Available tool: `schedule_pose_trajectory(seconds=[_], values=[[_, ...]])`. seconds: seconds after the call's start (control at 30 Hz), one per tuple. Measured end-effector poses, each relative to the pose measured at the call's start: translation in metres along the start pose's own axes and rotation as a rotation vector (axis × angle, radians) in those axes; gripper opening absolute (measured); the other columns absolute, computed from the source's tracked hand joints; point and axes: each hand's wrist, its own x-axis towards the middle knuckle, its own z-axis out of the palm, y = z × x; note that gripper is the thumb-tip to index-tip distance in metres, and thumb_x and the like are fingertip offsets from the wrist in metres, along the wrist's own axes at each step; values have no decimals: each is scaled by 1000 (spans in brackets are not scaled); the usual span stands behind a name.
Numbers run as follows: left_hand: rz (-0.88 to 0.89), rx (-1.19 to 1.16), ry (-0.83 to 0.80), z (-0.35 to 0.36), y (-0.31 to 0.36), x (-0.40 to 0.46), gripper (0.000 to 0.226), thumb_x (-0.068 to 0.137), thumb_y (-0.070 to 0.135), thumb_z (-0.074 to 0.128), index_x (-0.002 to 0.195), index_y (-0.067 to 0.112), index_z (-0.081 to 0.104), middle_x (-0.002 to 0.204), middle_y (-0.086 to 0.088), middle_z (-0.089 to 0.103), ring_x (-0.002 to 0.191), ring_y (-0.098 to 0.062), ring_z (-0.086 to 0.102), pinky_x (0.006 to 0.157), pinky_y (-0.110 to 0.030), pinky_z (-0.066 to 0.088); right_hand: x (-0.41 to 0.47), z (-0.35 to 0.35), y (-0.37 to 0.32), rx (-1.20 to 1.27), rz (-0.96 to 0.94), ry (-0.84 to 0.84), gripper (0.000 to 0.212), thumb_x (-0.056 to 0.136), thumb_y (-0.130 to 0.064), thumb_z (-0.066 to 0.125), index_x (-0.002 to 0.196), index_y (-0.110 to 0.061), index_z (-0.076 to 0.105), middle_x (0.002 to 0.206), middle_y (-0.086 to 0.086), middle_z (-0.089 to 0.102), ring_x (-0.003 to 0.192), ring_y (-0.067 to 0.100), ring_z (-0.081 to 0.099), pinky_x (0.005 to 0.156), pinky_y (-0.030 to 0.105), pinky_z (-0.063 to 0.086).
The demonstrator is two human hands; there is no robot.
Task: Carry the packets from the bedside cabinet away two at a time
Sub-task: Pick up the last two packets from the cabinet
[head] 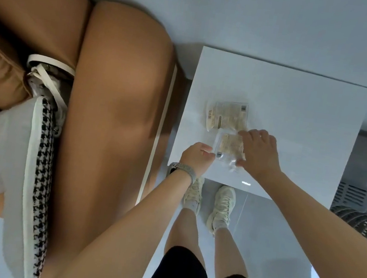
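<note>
Two packets lie on the white worktop (289,102) of the bedside cabinet, one just beyond the other and touching or slightly overlapping at their meeting edges. The far packet (228,116) is flat, label side up, with printed text and a small dark square in one corner; no hand touches it. The near packet (229,146) is clear plastic with pale contents, and both hands are at it. The right hand (260,152) comes over it from the right: its fingers (248,135) are curled down onto the packet's far right corner, and the thumb presses at the near right edge, so the packet sits pinched between thumb and fingertips on that side. The left hand (196,156) is at the packet's left edge, its fingers bent and their tips meeting the plastic near a small dark mark; whether they actually grip it or only touch it I cannot tell. A mesh-band watch (182,174) sits on the left wrist. The near packet lies close to the worktop's near edge, with the person's pale trainers (221,205) on the floor just below. To the left is a tan headboard (111,105), with a houndstooth-trimmed cushion (30,164) against it.
</note>
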Motion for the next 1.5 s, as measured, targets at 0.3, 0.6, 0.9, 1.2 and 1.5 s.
schedule_pose_trajectory(seconds=[0.3,0.6,0.9,1.2,1.5], values=[[-108,-125,-172,25,-8,-1,33,93,26,61,123,11,57,98,-1,62,71,-6,58,63,-19,49,-15,9,11,646,135,138,32,87,-20,69,116,-10,63,108,7,57,93,16,51,79,25,37],[28,-531,-147,23,16,2,48,77,37,80,118,18,65,118,1,69,111,-17,64,98,-38,51,-47,-20,-8,1576,392,152,4,95,-22,62,95,-19,66,92,2,73,85,24,69,79,36,56],[17,-858,24,-11,-10,4,18,86,19,72,103,18,69,101,-1,76,93,-19,73,83,-40,59,-20,9,-11,827,472,105,84,70,-49,82,137,-18,42,128,0,50,118,22,49,99,40,45],[-111,-845,5,-15,-36,3,33,88,26,67,118,12,65,114,-9,72,105,-26,69,91,-44,55,-10,25,-40,844,596,11,43,78,-35,76,111,-14,57,106,4,66,88,23,62,72,35,51],[50,-593,-182,-8,-28,-1,45,74,44,70,111,18,69,109,0,74,103,-15,69,95,-33,52,-5,-25,-31,999,265,-153,51,92,-45,58,88,5,67,85,22,69,70,17,60,73,30,49]])
